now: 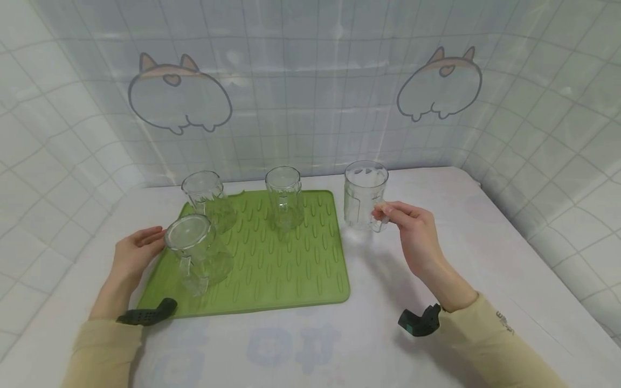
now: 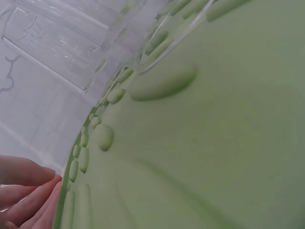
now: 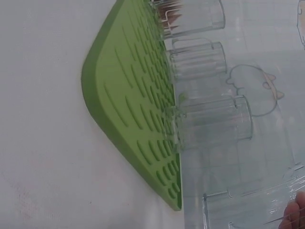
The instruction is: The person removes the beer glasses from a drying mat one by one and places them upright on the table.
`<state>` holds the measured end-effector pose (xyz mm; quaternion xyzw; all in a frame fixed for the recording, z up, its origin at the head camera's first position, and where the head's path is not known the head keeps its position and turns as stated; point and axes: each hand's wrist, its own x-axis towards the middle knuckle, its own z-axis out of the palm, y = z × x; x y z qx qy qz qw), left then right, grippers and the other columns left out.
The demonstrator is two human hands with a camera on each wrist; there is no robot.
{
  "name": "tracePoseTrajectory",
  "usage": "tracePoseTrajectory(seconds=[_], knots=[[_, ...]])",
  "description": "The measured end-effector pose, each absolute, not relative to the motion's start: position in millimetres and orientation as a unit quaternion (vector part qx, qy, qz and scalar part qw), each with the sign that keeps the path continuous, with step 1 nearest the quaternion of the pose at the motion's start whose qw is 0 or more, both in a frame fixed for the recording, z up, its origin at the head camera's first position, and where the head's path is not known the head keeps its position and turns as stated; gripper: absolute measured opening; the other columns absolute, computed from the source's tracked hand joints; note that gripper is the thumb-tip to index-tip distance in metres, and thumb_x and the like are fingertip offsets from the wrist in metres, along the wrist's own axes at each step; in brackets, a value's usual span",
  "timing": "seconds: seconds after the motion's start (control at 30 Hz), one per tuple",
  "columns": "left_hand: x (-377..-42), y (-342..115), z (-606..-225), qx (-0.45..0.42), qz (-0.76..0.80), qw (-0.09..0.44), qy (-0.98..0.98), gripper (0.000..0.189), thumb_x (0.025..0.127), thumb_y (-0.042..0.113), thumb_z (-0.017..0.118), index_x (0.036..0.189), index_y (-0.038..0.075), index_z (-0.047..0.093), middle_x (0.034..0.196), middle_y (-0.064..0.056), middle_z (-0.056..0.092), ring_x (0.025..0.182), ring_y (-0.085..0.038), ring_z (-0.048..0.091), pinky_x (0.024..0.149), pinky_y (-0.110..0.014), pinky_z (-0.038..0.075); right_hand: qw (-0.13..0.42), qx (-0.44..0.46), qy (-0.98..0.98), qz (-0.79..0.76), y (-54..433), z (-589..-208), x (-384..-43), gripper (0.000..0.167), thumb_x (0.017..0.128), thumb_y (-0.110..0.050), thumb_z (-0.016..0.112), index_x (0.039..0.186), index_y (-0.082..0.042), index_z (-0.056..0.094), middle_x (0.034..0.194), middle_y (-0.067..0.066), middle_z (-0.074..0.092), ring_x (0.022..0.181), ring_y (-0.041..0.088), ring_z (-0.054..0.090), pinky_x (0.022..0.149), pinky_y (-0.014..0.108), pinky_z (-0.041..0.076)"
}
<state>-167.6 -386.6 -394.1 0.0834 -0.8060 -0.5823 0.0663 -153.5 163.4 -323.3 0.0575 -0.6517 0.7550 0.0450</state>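
Observation:
Right of the green ribbed mat (image 1: pixel 310 269), my right hand (image 1: pixel 419 237) pinches the handle of a clear glass mug (image 1: pixel 359 202), whose open rim faces up. Only the fingertips (image 3: pixel 291 215) of that hand show in the right wrist view. My left hand (image 1: pixel 135 254) rests by the mat's left edge, its fingers touching the border and holding nothing. Nearest to it, a glass mug (image 1: pixel 190 237) on the mat appears to stand upside down. Another glass mug (image 1: pixel 204 188) is behind that one, and a further glass mug (image 1: pixel 283 196) stands at the mat's back middle.
The mat lies on a white-covered table (image 1: pixel 378 345). Behind it rises a tiled-pattern curtain (image 1: pixel 310 108) with cartoon animal drawings, and similar sheeting (image 1: pixel 572 134) closes both sides. Each wrist wears a dark device (image 1: pixel 421 321).

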Motion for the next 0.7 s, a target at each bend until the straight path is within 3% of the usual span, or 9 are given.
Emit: tracePoseTrajectory(seconds=[0.1,0.3,0.7], knots=[[-168.8,-389.5,-399.8,0.077,-0.618,0.082,-0.778,0.026,0.095,0.006,0.067,0.120,0.012,0.061,0.089,0.030,0.068,0.084,0.015,0.063,0.075,-0.002,0.051,0.048,0.054,-0.651,0.756,164.3,-323.6,-154.6,0.018,0.100,-0.009,0.057,0.098,-0.007,0.075,0.089,-0.006,0.073,0.091,0.012,0.066,0.105,0.026,0.042],[-170.7,-394.8,-409.5,0.078,-0.652,0.088,-0.749,0.048,0.094,0.000,0.067,0.138,-0.004,0.050,0.092,0.027,0.070,0.085,0.011,0.067,0.077,-0.006,0.054,0.051,0.051,-0.654,0.753,166.1,-323.8,-156.6,0.019,0.100,-0.009,0.057,0.098,-0.008,0.075,0.087,-0.006,0.073,0.093,0.012,0.065,0.104,0.026,0.042],[-170.0,-397.3,-417.5,0.089,-0.626,0.114,-0.767,0.054,0.091,0.011,0.073,0.139,-0.004,0.051,0.094,0.028,0.069,0.088,0.013,0.065,0.079,-0.004,0.052,0.057,0.040,-0.649,0.758,171.4,-323.5,-161.9,0.019,0.101,-0.010,0.058,0.100,-0.007,0.076,0.086,-0.005,0.073,0.095,0.012,0.066,0.107,0.027,0.038]])
